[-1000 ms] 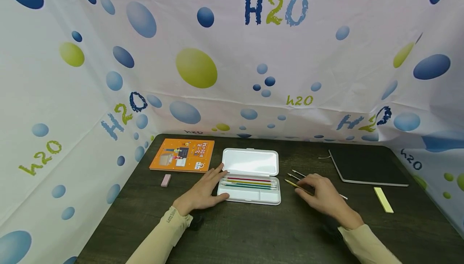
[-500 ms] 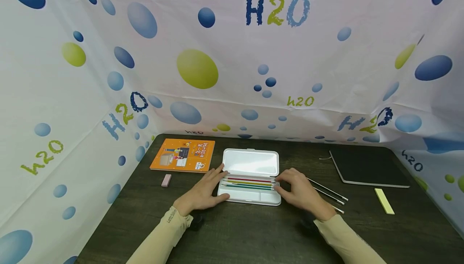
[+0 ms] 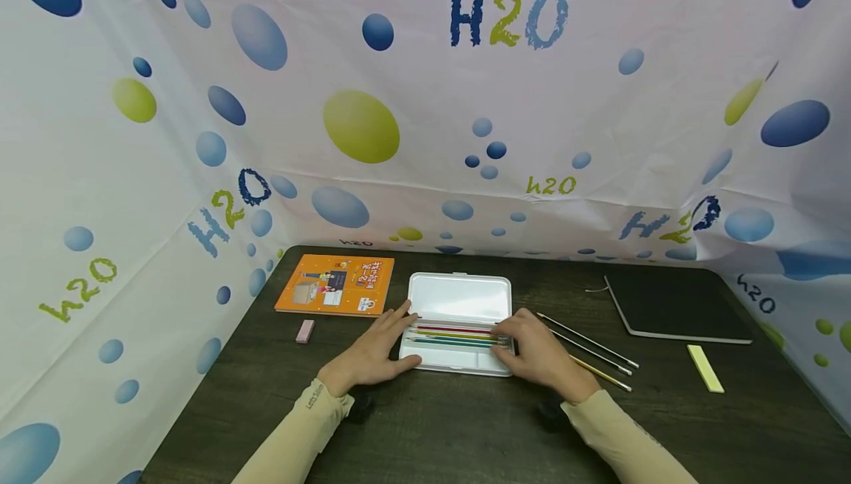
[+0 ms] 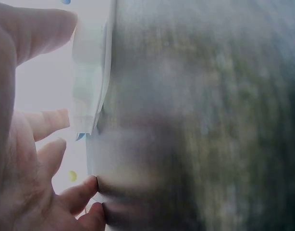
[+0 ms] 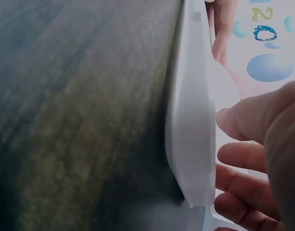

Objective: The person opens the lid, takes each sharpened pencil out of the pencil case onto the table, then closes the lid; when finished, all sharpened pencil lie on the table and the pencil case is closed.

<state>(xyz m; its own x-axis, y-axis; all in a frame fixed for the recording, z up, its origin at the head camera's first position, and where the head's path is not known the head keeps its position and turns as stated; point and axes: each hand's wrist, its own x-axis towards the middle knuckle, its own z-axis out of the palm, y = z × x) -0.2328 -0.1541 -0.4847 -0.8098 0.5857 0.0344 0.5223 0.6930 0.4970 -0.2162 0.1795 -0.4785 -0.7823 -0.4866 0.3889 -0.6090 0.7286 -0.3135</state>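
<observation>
Pencils [image 3: 456,335] are lying in an open case [image 3: 442,358] on the desk [image 3: 452,425]; left hand [image 3: 372,351], fingers spread, is touching the case's left end; right hand [image 3: 537,349] is covering the right, grip unclear.

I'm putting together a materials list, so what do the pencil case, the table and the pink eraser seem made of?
Pencil case: probably hard plastic, smooth and white, with rounded, molded-looking edges.
Table: wood or wood-look laminate, dark with streaky grain; I can't tell which.
Eraser: likely rubber or vinyl, judging by its matte-looking pink block.
</observation>
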